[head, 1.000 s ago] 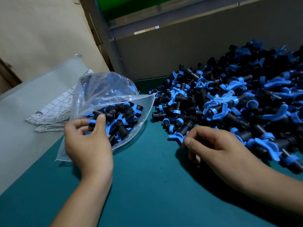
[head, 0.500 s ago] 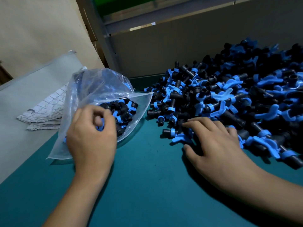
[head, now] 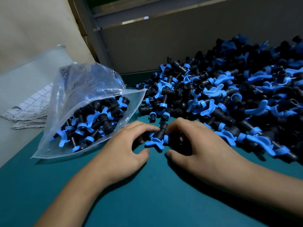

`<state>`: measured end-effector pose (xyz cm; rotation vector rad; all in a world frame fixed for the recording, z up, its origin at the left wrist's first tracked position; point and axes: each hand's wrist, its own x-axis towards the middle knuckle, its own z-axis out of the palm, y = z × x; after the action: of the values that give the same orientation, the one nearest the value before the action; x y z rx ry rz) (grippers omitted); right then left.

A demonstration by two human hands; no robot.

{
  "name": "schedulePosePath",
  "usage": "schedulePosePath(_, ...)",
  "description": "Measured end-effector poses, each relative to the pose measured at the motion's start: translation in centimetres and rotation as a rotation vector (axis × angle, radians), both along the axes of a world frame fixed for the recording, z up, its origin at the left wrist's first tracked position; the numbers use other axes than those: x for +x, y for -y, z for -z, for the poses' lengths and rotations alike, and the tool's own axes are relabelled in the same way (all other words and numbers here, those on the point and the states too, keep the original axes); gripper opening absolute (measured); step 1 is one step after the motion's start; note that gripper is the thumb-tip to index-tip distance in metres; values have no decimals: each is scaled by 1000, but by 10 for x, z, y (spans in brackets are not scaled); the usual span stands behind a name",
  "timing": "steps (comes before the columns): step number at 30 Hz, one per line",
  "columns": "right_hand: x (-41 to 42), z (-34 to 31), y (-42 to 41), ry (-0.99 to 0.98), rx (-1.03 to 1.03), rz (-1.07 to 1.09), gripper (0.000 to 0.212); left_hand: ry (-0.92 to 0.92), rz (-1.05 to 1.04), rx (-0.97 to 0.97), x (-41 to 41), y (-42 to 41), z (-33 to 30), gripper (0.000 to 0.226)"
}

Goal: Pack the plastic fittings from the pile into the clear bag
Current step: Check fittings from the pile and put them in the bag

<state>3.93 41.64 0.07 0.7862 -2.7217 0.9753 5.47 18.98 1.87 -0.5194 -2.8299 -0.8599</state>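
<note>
A black T-shaped plastic fitting with blue winged collars (head: 158,137) is pinched between the curled fingers of the left hand (head: 126,149) and right hand (head: 196,145) on the teal table (head: 147,194), between the fittings pile (head: 229,99) and the part-filled clear plastic bag (head: 85,102).

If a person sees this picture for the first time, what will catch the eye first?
First the big pile of black and blue fittings filling the right side of the green table. Then the clear bag at the left, mouth open toward the pile and partly full. In front, the left hand and right hand meet around one fitting.
</note>
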Motion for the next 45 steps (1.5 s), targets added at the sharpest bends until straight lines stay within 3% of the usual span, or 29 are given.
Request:
schedulePosePath(7, -5, 2, -2, 93, -147, -3, 23, 62, -25, 61, 0, 1, 0, 62)
schedulePosePath(14, -10, 1, -7, 238, -418, 15, 4, 54, -64, 209, -1, -2, 5, 21)
schedulePosePath(19, -5, -1, -5, 237, -287, -55, 14, 57, -45, 464, -3, -3, 5, 14)
schedulePosePath(24, -10, 2, -3, 280, -546, -68, 18, 43, -19, 636, -2, -5, 3, 10)
schedulePosePath(27, -14, 4, -6, 336, -715, -42, 20, 142, -40, 833, -4, -2, 2, 18)
schedulePosePath(30, -17, 7, -9, 367, -736, -51, 32, 230, -51, 909, -3, -6, 3, 18)
schedulePosePath(32, -18, 7, -8, 347, -719, -65, 30, 238, -45, 940, -3, -7, 5, 14)
schedulePosePath(35, -17, 5, -7, 282, -799, -113, 7, 170, 8, 963, -3, -5, 4, 9)
schedulePosePath(40, -12, 1, -10, 246, -722, -148, 24, 110, 14, 913, -3, 0, 5, 25)
schedulePosePath(45, -12, 0, -6, 322, -829, -133, 11, 216, 19, 957, -2, 0, 1, 16)
